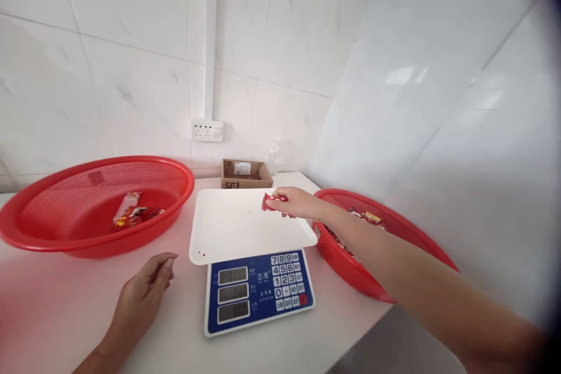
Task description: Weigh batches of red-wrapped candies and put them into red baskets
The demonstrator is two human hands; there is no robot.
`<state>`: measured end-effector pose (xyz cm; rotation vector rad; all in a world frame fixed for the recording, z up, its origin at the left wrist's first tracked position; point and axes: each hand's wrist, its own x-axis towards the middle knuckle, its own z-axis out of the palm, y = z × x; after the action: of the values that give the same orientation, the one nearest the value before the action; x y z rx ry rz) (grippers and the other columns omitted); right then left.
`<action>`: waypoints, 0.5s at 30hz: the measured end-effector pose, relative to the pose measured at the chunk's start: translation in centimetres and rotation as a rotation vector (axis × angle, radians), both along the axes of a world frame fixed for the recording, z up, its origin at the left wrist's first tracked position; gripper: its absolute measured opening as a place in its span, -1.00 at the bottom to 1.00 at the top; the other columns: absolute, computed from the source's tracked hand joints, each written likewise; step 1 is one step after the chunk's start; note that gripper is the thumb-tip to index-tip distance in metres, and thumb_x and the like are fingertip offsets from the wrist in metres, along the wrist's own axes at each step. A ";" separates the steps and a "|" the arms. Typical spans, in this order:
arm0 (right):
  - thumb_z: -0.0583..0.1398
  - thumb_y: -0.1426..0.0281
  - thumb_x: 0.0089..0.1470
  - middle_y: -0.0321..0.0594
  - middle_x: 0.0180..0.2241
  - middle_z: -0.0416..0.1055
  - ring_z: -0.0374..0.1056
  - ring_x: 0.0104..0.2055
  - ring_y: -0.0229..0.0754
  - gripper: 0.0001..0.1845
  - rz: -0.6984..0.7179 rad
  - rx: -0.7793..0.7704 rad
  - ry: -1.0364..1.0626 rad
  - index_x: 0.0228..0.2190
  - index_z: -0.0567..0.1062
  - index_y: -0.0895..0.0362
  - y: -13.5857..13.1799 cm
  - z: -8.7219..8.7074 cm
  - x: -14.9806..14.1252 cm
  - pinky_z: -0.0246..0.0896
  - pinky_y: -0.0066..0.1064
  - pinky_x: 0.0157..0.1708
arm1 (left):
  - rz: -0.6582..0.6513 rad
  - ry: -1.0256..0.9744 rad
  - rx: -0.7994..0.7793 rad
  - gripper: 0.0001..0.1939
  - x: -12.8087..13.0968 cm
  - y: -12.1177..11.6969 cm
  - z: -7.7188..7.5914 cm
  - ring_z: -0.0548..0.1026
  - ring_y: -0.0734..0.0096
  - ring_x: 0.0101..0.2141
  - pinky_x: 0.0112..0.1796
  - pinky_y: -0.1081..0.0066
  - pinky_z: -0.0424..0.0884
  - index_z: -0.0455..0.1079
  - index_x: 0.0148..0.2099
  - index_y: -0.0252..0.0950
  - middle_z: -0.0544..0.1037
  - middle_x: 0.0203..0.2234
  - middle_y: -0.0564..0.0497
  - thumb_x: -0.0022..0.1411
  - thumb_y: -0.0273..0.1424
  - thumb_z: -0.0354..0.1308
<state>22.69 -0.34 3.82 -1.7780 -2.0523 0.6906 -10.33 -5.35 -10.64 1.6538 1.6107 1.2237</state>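
Observation:
My right hand (294,201) reaches over the white weighing platter (236,228) of a blue electronic scale (258,292) and pinches a small red packet (269,203) just above the platter's far right part. My left hand (142,295) rests on the white counter to the left of the scale, fingers loosely curled, holding nothing. A red mesh basket (87,187) at the left holds a few red snack packets (131,213). A second red basket (385,234) at the right, partly hidden by my right forearm, also holds packets.
A small open cardboard box (245,174) stands against the tiled wall behind the scale, with a clear plastic wrapper (274,158) beside it. A wall socket (207,129) is above. The counter's front edge runs below the scale at the right.

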 end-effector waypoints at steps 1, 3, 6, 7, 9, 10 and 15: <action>0.10 0.07 0.02 -0.25 -0.41 0.41 0.33 -0.46 -0.31 -0.64 0.044 -0.011 0.016 -0.40 0.38 0.13 0.4 -0.2 -1.1 0.13 -0.53 -0.58 | 0.000 -0.004 0.002 -0.53 0.0 -0.1 0.1 0.42 0.40 -0.52 -0.46 0.45 0.42 0.35 -0.25 -0.20 0.42 -0.56 0.07 0.01 0.06 -0.05; 0.08 0.06 0.03 -0.23 -0.37 0.42 0.32 -0.43 -0.30 -0.62 0.102 -0.016 0.024 -0.35 0.40 0.12 1.0 -0.6 -2.9 0.14 -0.53 -0.57 | -0.006 -0.019 0.007 -0.54 -0.1 -0.1 0.2 0.41 0.43 -0.52 -0.46 0.46 0.41 0.34 -0.24 -0.22 0.41 -0.56 0.07 0.05 0.03 -0.06; 0.04 0.12 0.09 -0.19 -0.28 0.41 0.34 -0.41 -0.29 -0.63 0.127 -0.042 0.014 -0.23 0.40 0.12 1.5 -1.2 -4.0 0.18 -0.49 -0.52 | -0.016 -0.039 0.016 -0.56 -0.1 -0.2 0.2 0.39 0.44 -0.53 -0.49 0.47 0.39 0.34 -0.24 -0.23 0.39 -0.57 0.07 0.08 0.01 -0.07; 0.04 0.16 0.10 -0.17 -0.25 0.41 0.35 -0.39 -0.28 -0.63 0.133 -0.060 0.012 -0.16 0.38 0.13 1.5 -1.4 -4.1 0.20 -0.48 -0.50 | -0.017 -0.044 0.015 -0.57 -0.1 -0.2 0.2 0.39 0.45 -0.54 -0.49 0.48 0.39 0.34 -0.24 -0.23 0.38 -0.58 0.07 0.08 0.00 -0.07; 0.06 0.24 0.10 -0.15 -0.20 0.40 0.36 -0.31 -0.24 -0.58 0.150 -0.068 -0.014 -0.02 0.32 0.12 1.3 -1.6 -4.0 0.25 -0.43 -0.40 | -0.018 -0.047 0.007 -0.57 0.0 -0.2 0.4 0.39 0.45 -0.55 -0.50 0.48 0.38 0.34 -0.24 -0.23 0.39 -0.58 0.07 0.08 0.00 -0.06; 0.08 0.27 0.09 -0.14 -0.15 0.39 0.36 -0.25 -0.22 -0.53 0.163 -0.059 -0.031 0.05 0.27 0.11 1.1 -1.6 -3.9 0.26 -0.40 -0.33 | -0.016 -0.047 0.001 -0.57 0.1 -0.2 0.5 0.38 0.45 -0.55 -0.50 0.48 0.38 0.34 -0.25 -0.23 0.39 -0.58 0.07 0.08 0.00 -0.06; 0.09 0.32 0.07 -0.19 0.16 0.15 0.24 0.05 -0.11 -0.41 0.146 0.108 -0.112 0.15 0.14 0.00 0.4 -1.5 -1.0 0.17 -0.32 -0.05 | -0.002 -0.036 -0.008 -0.58 0.1 -0.1 0.7 0.39 0.44 -0.56 -0.53 0.49 0.37 0.35 -0.27 -0.21 0.40 -0.59 0.08 0.05 0.00 -0.05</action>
<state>21.68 0.10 2.31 -1.6537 -2.2663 0.5194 -10.20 -5.49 -9.90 1.6191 1.5904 1.2369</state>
